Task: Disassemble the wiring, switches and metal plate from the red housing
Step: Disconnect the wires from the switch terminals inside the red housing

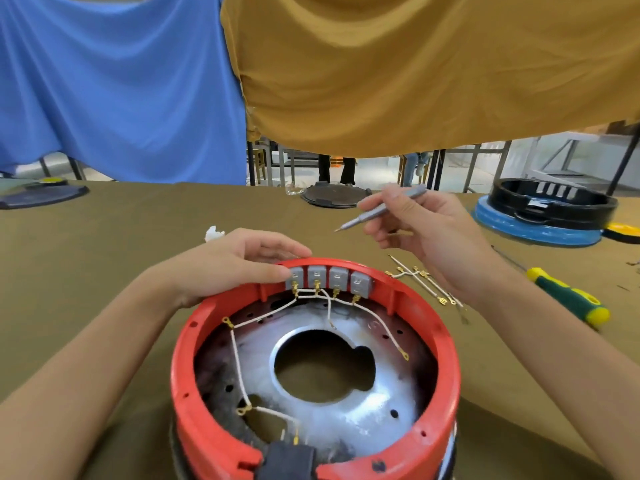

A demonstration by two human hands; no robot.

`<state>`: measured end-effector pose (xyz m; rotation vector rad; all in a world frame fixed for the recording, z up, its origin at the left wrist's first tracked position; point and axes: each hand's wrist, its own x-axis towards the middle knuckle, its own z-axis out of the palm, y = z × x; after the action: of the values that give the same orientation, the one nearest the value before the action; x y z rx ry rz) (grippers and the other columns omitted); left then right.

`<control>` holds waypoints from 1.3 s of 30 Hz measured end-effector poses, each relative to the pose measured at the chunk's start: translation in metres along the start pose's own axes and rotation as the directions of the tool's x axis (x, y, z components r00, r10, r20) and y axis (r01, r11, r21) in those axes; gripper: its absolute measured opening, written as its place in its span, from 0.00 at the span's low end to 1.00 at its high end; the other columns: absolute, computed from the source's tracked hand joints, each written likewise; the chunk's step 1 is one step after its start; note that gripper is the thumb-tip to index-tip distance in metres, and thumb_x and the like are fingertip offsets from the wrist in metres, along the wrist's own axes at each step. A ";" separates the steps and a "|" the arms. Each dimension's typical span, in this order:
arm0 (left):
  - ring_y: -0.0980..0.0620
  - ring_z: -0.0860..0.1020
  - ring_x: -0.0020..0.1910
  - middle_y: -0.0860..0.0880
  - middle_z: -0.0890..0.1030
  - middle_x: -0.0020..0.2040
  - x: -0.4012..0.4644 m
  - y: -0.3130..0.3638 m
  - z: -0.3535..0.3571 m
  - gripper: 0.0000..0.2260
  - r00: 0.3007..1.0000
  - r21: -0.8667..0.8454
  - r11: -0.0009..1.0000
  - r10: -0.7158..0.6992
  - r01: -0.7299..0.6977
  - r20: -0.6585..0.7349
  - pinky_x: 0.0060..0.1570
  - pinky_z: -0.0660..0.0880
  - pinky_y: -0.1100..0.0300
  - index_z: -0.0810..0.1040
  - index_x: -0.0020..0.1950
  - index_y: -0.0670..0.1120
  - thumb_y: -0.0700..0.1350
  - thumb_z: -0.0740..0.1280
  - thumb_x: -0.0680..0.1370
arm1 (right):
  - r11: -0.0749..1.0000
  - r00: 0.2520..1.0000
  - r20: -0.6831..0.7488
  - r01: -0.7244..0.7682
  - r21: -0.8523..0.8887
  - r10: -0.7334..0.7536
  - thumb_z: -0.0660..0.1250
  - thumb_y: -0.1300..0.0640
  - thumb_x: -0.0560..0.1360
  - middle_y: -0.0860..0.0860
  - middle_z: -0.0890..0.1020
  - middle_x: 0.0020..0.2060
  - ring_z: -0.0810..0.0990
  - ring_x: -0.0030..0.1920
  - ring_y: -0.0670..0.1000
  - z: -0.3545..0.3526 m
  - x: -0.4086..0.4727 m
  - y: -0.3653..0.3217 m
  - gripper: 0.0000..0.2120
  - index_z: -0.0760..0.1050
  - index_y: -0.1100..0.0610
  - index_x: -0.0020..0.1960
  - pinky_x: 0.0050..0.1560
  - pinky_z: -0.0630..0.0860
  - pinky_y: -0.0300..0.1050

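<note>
Red housing [313, 386] at table centre, partly stripped: loose wires [427, 285] lying at two o'clock; four switches [329, 282], remaining wiring [239, 368] and metal plate [363, 400] still inside. Left hand [235, 265] steadying rim, fingers straight; right hand [419, 223] pinching grey screwdriver [381, 209].

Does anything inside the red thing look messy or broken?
Yes. Several white wires in the red housing dangle with unattached gold terminals, and the metal plate looks whitish and smeared.

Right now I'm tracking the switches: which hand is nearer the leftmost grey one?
Left. The left hand touches the leftmost grey switch; the right hand holds a metal tool above.
</note>
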<state>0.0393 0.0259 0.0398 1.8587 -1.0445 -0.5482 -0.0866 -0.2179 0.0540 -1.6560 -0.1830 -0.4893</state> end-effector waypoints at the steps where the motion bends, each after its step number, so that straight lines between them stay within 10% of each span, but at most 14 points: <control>1: 0.46 0.81 0.60 0.47 0.83 0.60 0.001 0.001 0.003 0.17 1.000 -0.011 1.000 0.002 -0.002 0.001 0.66 0.73 0.43 0.79 0.65 0.48 0.44 0.70 0.76 | 1.000 1.000 0.024 0.015 -0.018 -0.015 0.64 0.49 0.79 0.53 0.84 0.38 0.81 0.41 0.50 0.006 -0.001 -0.001 0.15 0.83 0.59 0.51 0.48 0.81 0.44; 10: 0.47 0.82 0.57 0.50 0.82 0.59 -0.011 0.011 -0.007 0.13 0.996 0.176 0.983 0.038 -0.052 0.082 0.59 0.77 0.40 0.78 0.63 0.54 0.43 0.69 0.80 | 0.977 0.992 0.094 0.098 -0.190 -0.082 0.66 0.57 0.80 0.58 0.85 0.37 0.85 0.38 0.51 0.026 -0.012 0.001 0.11 0.80 0.66 0.47 0.45 0.83 0.44; 26: 0.61 0.80 0.50 0.61 0.80 0.49 -0.010 0.019 0.010 0.10 0.977 0.544 0.824 0.210 -0.157 -0.036 0.48 0.76 0.67 0.75 0.49 0.58 0.47 0.74 0.75 | 0.842 0.972 0.169 0.226 -0.490 -0.162 0.69 0.53 0.79 0.46 0.83 0.34 0.79 0.33 0.42 0.031 -0.014 0.001 0.09 0.82 0.56 0.44 0.35 0.74 0.39; 39: 0.57 0.73 0.43 0.52 0.73 0.45 -0.001 0.029 0.023 0.03 0.910 0.711 0.627 0.412 -0.319 0.045 0.44 0.70 0.65 0.87 0.44 0.52 0.45 0.77 0.72 | 0.795 0.968 0.216 0.232 -0.561 -0.130 0.69 0.48 0.78 0.55 0.84 0.34 0.80 0.35 0.60 0.032 -0.012 0.002 0.08 0.83 0.51 0.45 0.37 0.77 0.57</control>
<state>0.0094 0.0089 0.0538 2.1844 -1.6580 0.2796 -0.0899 -0.1855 0.0446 -2.3065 -0.3445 -0.5895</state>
